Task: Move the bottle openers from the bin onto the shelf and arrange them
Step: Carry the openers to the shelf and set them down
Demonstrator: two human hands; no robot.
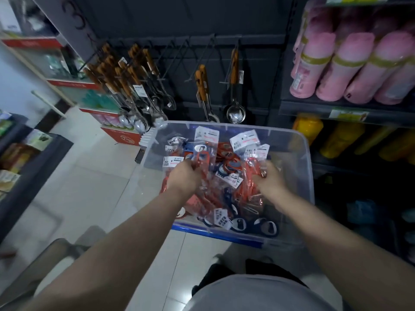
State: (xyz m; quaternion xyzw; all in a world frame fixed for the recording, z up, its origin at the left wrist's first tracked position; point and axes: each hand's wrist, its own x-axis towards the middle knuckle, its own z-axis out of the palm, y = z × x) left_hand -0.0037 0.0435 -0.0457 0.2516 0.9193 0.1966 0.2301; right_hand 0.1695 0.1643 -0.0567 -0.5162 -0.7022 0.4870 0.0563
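Forearms first, since they fill the bottom of the shot, both reaching down into the clear bin (303,151) sitting on the floor in front of the display. Pretty much all the bottle openers (226,176) are in there, a jumbled heap of orange and dark blue ones in clear packets with white header cards. I can't see any hung up or shelved yet.

Left hand (185,175) is curled around a clump of orange packets near the left side of the heap. Right hand (270,179) is clenched on another orange packet over on the right. It's a bit blurry, so I can't tell how many each one really has.

Behind the bin are wire hooks (177,52) on the dark panel. Some are bare, and others hold wooden-handled spoons (134,90) and a ladle (235,108). The shelf (314,107) with pink bottles (357,68) is off to the right.

My take on doing this bit well:
- Lift a few at a time, because those slick packets look like they'd snag on each other.
- Square up the header cards so they all face one way before lifting out.
- Maybe sort orange from blue as you go.
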